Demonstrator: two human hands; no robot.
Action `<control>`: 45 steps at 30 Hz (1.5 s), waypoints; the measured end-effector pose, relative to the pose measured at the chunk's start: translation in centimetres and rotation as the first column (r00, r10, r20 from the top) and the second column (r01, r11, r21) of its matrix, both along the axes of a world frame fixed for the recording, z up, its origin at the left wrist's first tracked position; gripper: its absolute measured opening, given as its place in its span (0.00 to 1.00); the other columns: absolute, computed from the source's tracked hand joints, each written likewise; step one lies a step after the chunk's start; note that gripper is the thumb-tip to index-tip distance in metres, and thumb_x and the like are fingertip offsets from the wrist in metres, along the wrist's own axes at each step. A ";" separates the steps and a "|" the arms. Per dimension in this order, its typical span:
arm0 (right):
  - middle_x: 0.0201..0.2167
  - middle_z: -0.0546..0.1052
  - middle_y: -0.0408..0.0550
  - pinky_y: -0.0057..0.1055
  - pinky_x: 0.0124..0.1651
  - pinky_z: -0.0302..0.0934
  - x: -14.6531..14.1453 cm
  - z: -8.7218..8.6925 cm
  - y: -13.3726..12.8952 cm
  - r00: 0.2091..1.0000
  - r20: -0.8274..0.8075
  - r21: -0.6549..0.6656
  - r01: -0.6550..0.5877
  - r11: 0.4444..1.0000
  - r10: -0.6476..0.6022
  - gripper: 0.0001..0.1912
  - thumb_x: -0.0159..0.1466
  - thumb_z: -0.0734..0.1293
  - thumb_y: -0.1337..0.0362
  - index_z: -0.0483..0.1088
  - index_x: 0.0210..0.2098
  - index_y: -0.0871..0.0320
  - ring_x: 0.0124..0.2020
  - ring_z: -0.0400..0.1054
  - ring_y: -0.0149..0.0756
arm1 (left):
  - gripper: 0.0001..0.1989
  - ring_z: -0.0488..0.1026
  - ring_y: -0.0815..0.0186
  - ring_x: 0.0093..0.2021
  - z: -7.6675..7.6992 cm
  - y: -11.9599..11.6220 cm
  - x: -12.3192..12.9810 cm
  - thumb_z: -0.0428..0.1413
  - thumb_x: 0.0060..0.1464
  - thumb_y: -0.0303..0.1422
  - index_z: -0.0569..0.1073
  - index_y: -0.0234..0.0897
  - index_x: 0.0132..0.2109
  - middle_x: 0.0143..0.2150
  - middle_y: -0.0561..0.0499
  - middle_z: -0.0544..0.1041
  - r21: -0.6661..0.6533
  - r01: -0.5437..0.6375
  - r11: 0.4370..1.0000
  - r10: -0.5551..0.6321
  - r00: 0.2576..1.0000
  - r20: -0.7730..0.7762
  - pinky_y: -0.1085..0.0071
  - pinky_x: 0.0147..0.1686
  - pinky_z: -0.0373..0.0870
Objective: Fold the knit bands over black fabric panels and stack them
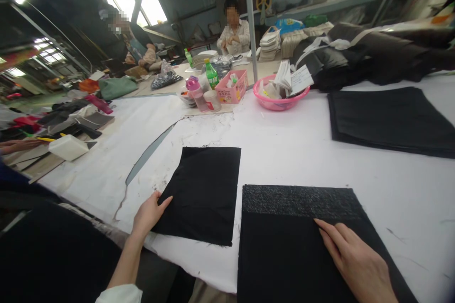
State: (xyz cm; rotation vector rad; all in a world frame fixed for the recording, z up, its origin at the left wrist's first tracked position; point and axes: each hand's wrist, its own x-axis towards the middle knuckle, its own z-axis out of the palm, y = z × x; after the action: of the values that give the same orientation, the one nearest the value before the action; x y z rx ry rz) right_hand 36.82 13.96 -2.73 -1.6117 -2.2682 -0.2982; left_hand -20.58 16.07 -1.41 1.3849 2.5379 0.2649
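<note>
A black fabric piece (204, 194) lies on the white-covered table, its left side curved. My left hand (152, 210) grips its lower left edge, with the thumb on top and the other fingers partly hidden at the edge. To the right is a stack of black fabric pieces (280, 255), with a speckled grey strip (298, 201) along its far side. My right hand (355, 255) rests over this stack, fingers closed together. Its fingertips pinch at the top piece's edge, where the black meets the speckled strip; the thumb is mostly hidden.
Another black fabric stack (387, 120) lies at the right. Farther back are a pink basin (280, 102), a pink box (232, 89), a green bottle (211, 75) and a pink-lidded bottle (197, 92). The white cover (284, 151) has a tear at left. Two people sit beyond.
</note>
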 end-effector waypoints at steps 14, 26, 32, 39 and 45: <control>0.34 0.74 0.44 0.26 0.38 0.59 -0.8 2.1 -0.5 0.974 -0.229 -0.148 -0.041 0.988 0.007 0.12 0.71 0.59 0.61 0.72 0.47 0.56 0.35 0.69 0.30 | 0.14 0.70 0.57 0.52 3.4 -3.5 19.3 0.53 0.62 0.38 0.72 0.40 0.52 0.50 0.43 0.73 0.309 0.668 0.677 -0.698 0.716 -0.021 0.61 0.53 0.68; 0.45 0.75 0.50 0.35 0.47 0.60 0.5 2.3 -6.8 0.997 -0.082 -0.175 -0.002 0.984 -0.012 0.13 0.68 0.62 0.61 0.72 0.50 0.55 0.45 0.68 0.38 | 0.24 0.68 0.53 0.56 1.7 -7.4 26.9 0.64 0.50 0.44 0.71 0.38 0.51 0.51 0.43 0.72 0.311 0.851 0.422 -0.905 0.417 0.086 0.54 0.55 0.66; 0.42 0.75 0.50 0.34 0.44 0.60 0.5 4.4 -8.3 0.998 -0.057 -0.232 0.019 0.973 -0.033 0.12 0.69 0.61 0.60 0.72 0.48 0.55 0.42 0.68 0.38 | 0.46 0.64 0.46 0.59 0.9 -9.2 26.9 0.67 0.36 0.55 0.68 0.35 0.58 0.55 0.38 0.70 0.296 0.896 0.331 -0.941 0.335 0.038 0.49 0.58 0.63; 0.41 0.75 0.47 0.36 0.42 0.59 -8.0 7.7 -3.0 0.985 -0.132 -0.395 -0.157 0.905 0.113 0.09 0.69 0.62 0.63 0.71 0.46 0.53 0.41 0.67 0.37 | 0.50 0.61 0.45 0.62 0.6 -10.2 27.3 0.69 0.38 0.50 0.61 0.37 0.65 0.61 0.38 0.67 0.130 0.944 0.302 -0.951 0.308 -0.029 0.49 0.61 0.57; 0.42 0.74 0.47 0.37 0.44 0.56 -11.6 4.4 -0.2 0.984 -0.132 -0.389 -0.163 0.907 0.120 0.08 0.65 0.67 0.63 0.71 0.44 0.54 0.44 0.63 0.40 | 0.47 0.62 0.44 0.61 0.7 -10.3 27.5 0.68 0.42 0.49 0.61 0.36 0.65 0.60 0.38 0.68 0.072 0.956 0.284 -0.957 0.288 -0.042 0.49 0.60 0.58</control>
State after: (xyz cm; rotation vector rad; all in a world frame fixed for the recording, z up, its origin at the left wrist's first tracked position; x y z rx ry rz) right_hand 25.25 13.78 1.69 -1.5828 -2.4591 0.3024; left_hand 6.91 5.77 -0.68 2.6155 1.1849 0.1162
